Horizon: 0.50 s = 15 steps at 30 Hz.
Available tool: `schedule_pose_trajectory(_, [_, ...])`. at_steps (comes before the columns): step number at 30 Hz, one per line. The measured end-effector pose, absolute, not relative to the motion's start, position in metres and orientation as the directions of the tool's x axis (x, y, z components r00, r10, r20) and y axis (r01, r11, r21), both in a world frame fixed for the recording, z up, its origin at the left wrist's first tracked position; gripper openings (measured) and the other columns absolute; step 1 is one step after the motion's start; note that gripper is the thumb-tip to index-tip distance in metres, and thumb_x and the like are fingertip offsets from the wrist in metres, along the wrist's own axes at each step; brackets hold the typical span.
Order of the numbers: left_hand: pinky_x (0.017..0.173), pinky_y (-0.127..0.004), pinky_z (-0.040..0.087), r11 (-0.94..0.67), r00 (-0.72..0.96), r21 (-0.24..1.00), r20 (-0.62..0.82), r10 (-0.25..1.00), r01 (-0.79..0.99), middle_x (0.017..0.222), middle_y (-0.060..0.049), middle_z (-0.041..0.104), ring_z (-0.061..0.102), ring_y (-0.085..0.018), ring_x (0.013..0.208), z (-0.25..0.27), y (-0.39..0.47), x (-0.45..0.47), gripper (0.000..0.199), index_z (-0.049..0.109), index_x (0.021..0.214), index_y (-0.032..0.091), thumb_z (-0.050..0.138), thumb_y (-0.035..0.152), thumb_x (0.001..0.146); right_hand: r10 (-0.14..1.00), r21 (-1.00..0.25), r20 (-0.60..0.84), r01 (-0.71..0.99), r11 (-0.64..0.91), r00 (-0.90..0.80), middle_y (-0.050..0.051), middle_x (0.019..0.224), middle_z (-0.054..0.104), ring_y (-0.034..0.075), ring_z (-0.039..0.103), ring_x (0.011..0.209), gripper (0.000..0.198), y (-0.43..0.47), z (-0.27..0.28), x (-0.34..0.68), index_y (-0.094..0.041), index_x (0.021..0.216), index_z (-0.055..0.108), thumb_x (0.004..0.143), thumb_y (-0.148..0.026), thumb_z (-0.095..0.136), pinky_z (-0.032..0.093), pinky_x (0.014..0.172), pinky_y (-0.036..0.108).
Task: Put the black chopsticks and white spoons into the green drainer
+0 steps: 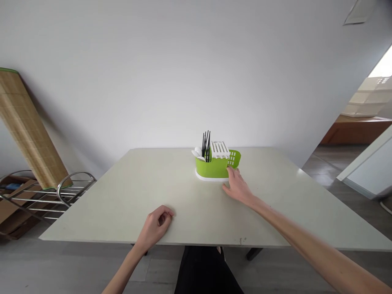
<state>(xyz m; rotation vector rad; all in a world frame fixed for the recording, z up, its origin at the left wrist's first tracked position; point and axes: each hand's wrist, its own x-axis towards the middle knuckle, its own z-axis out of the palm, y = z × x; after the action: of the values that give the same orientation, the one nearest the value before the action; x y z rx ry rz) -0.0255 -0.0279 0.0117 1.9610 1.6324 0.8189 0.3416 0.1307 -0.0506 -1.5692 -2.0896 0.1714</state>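
Observation:
A green utensil holder (211, 168) with a white base stands toward the back of the table, right of the middle. Black chopsticks (206, 143) rise from its left part, beside several white spoons (199, 152). A white slotted rack (219, 149) sits over its middle, and its right end has a grid of square holes. My right hand (238, 187) reaches to the front right end of the holder, fingers stretched and thumb apart; some fingertips are hidden, so a grip does not show. My left hand (157, 226) rests near the front edge, fingers curled in with nothing visible in them.
The pale table (122, 196) backs onto a white wall. On the left, a rolled bamboo mat (33, 130) leans beside a metal rack (45, 200) and a cardboard box (15, 204). A doorway opens at the right.

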Motion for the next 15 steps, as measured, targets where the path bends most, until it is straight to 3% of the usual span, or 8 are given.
schedule_pose_trajectory(11, [0.063, -0.028, 0.046, -0.126, 0.092, 0.717, 0.086, 0.992, 0.686, 0.076, -0.002, 0.066, 0.059, -0.019, 0.07, 0.011, -0.022, -0.031, 0.028, 0.07, 0.094, 0.024, 0.052, 0.046, 0.098, 0.862, -0.468, 0.452, 0.762, 0.447, -0.228, 0.008, 0.174, 0.022, 0.047, 0.005, 0.161, 0.088, 0.103, -0.051, 0.301, -0.034, 0.168, -0.009, 0.102, -0.035, 0.048, 0.04, 0.117, 0.072])
schedule_pose_trajectory(15, [0.078, -0.032, 0.053, -0.154, -0.024, 0.751, 0.221, 0.975, 0.642, 0.086, -0.003, 0.071, 0.066, -0.02, 0.08, 0.036, 0.013, -0.028, 0.029, 0.07, 0.093, 0.023, 0.054, 0.047, 0.094, 0.869, -0.493, 0.441, 0.75, 0.442, -0.222, 0.004, 0.176, 0.016, 0.045, 0.001, 0.162, 0.087, 0.095, -0.05, 0.3, -0.037, 0.169, -0.012, 0.104, -0.033, 0.046, 0.038, 0.118, 0.072])
